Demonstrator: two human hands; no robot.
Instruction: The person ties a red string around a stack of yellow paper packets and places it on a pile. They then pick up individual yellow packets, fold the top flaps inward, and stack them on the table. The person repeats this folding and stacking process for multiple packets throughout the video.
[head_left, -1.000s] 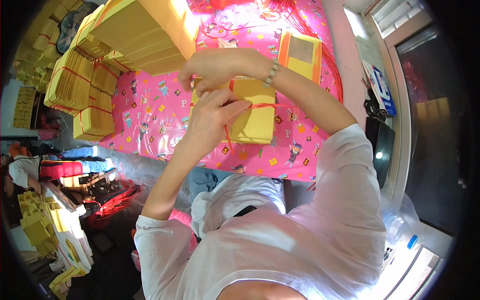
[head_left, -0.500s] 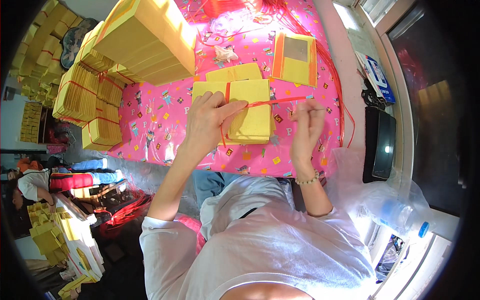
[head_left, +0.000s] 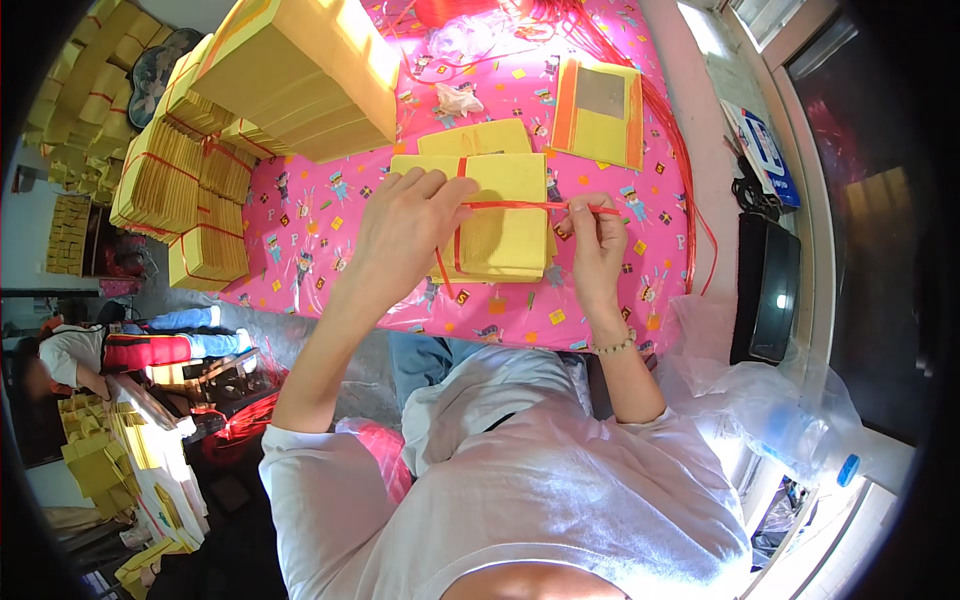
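A bundle of yellow paper pieces point(head_left: 508, 240) lies at the near middle of the table, with a red ribbon point(head_left: 520, 206) stretched sideways over it. Another red strand runs lengthwise over the bundle. My left hand point(head_left: 408, 225) rests on the bundle's left side, its fingers curled and pressed together where the ribbon crosses; the fingertips are partly hidden. Just off the bundle's right edge, my right hand point(head_left: 598, 248) pinches the ribbon, and a short end sticks out past the fingers. Between the two hands the ribbon looks taut.
Tall yellow paper stacks point(head_left: 300, 90) and tied bundles point(head_left: 160, 185) stand at the left. Behind the bundle lie loose yellow pieces point(head_left: 475, 137), an orange-edged yellow packet point(head_left: 600, 115) and crumpled tissue point(head_left: 458, 99). Red ribbons point(head_left: 672, 150) trail along the right edge. Another person point(head_left: 75, 355) works at far left.
My right hand has moved left and its fingers have closed on the ribbon. My left hand has shifted slightly left over the bundle.
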